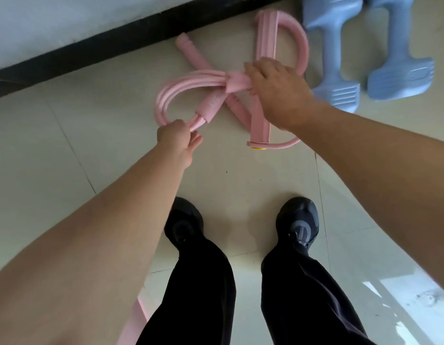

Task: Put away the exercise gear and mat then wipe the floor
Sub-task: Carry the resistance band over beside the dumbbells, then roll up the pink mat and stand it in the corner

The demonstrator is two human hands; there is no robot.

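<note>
Pink pedal resistance puller (265,38) is lying on the tiled floor (228,175), close under the black baseboard (116,46). Left hand (177,135) is pinching its looped tubes (171,95) beside the foam sleeve (213,105), grip narrow and closed round them, while right hand (275,88) is clutching the bundled tubes at the middle, grip wrapped tight and hiding where they cross the foot bar. Two blue dumbbells (336,58) are lying just beside the puller's curved handle, black shoes (299,220) are standing nearer the camera, and a pink strip (138,317) is showing under the left forearm.

2 blue dumbbells (336,48), 1 pink resistance puller (265,41), 2 black shoes (299,220)
</note>
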